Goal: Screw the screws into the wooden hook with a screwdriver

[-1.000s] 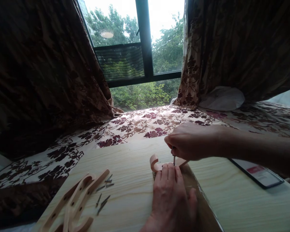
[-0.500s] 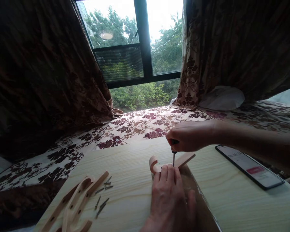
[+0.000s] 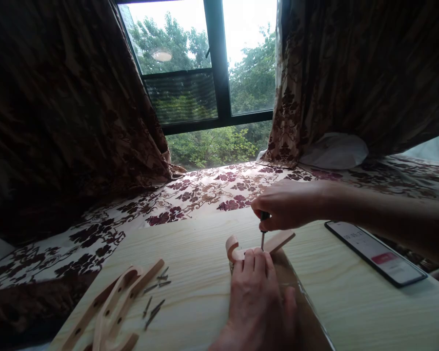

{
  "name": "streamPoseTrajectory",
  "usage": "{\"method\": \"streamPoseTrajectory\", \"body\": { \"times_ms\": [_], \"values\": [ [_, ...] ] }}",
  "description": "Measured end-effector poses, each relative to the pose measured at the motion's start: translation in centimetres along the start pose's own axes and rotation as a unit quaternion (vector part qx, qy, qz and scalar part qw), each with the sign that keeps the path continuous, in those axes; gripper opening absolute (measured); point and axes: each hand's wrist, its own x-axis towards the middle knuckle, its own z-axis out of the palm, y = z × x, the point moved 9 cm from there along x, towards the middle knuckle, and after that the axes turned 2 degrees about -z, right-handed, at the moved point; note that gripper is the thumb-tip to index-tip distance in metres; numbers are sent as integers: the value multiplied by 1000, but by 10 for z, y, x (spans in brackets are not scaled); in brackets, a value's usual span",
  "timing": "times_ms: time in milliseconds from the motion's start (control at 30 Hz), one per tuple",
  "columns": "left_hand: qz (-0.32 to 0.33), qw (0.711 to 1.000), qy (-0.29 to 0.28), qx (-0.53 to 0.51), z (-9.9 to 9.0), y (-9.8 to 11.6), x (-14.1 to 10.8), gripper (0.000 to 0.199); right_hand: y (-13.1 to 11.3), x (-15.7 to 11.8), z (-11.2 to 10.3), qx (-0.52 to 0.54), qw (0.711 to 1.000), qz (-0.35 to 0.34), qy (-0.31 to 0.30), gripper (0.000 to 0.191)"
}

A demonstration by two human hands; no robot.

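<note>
My right hand point(image 3: 285, 204) is wrapped round the dark handle of a screwdriver point(image 3: 263, 239), its shaft pointing straight down. Below it lies a pale wooden hook point(image 3: 282, 242) with a curled end on the left. My left hand point(image 3: 254, 297) presses its fingers onto that hook, close beside the screwdriver's tip. The tip itself is hidden behind the fingers. Hook and left hand rest on a brown, flat piece point(image 3: 307, 312) with a shiny edge, perhaps a wrapped board or box.
At the left of the light wood table point(image 3: 190, 273) lie several more wooden hooks point(image 3: 122, 302) with dark holes. Several loose screws point(image 3: 155, 309) are scattered beside them. A phone point(image 3: 376, 253) with a lit timer lies at the right, under my forearm. Floral cloth point(image 3: 205, 190) covers the surface beyond.
My right hand has shifted its grip slightly around the screwdriver, and more of the handle shows. The left hand and the hook stay in place.
</note>
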Motion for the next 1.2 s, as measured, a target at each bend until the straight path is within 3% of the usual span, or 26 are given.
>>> {"method": "streamPoseTrajectory", "body": {
  "times_ms": [200, 367, 567, 733, 967, 1200],
  "values": [
    [-1, 1000, 6, 6, -3, 1, -1, 56, -15, -6, -5, -6, 998, -50, 35, 19],
    [-14, 1000, 0, -5, -5, -1, 0, 52, -26, -4, -5, -56, 997, -40, 38, 19],
    [-14, 1000, 5, -10, -5, 0, 0, 54, -28, -1, -8, -76, 997, -9, 30, 19],
    [-23, 999, -2, -30, -4, -1, -1, 51, -34, 2, -6, -72, 996, -33, 45, 16],
    [-5, 1000, 15, -10, -2, 0, -1, 57, -22, -1, -5, -73, 997, 2, 36, 21],
    [-7, 1000, 9, -14, -3, -1, -2, 55, -28, -4, -11, -63, 997, -34, 39, 15]
  ]
}}
